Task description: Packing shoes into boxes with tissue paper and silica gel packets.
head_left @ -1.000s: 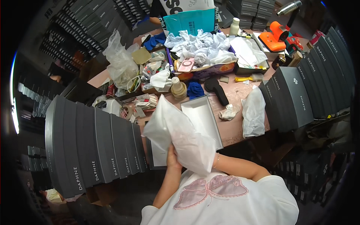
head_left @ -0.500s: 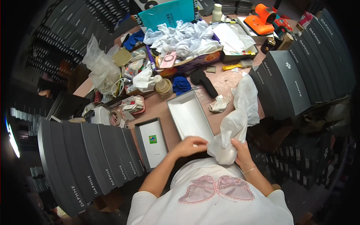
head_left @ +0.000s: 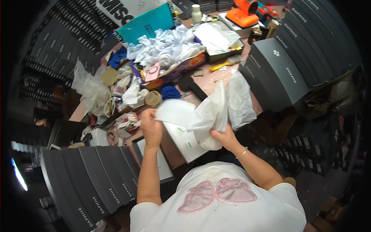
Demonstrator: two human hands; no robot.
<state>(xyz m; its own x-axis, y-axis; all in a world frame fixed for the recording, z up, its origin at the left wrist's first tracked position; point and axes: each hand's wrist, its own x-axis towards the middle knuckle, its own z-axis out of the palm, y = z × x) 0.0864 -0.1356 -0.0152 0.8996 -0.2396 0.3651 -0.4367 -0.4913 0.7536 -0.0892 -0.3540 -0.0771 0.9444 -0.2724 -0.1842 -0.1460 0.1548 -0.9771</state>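
My left hand (head_left: 150, 127) is closed on the edge of a white sheet (head_left: 176, 111), blurred by motion and perhaps paper or foam. It is held out over an open shoe box (head_left: 181, 144) with a white inside and small green marks. My right hand (head_left: 226, 138) grips a translucent white wrapping (head_left: 210, 118), with its thumb on the near side. What the wrapping contains, if anything, is hidden. A second crumpled white wrapping (head_left: 240, 101) lies just behind it. Partly behind my left forearm rests a shallow grey box part (head_left: 162, 164).
Dark shoe boxes stand stacked at left (head_left: 96, 174) and right (head_left: 278, 69). Behind my hands, a carton (head_left: 185, 65) holds crumpled white paper and a pink phone (head_left: 153, 72). Nearby lie a black handheld tool (head_left: 193, 88), a blue cloth (head_left: 170, 92) and a yellow-handled brush (head_left: 220, 65).
My left hand has moved left and away from me, now with the white sheet in it. My right hand has shifted slightly left and away with the wrapping. The whole view has shifted too.
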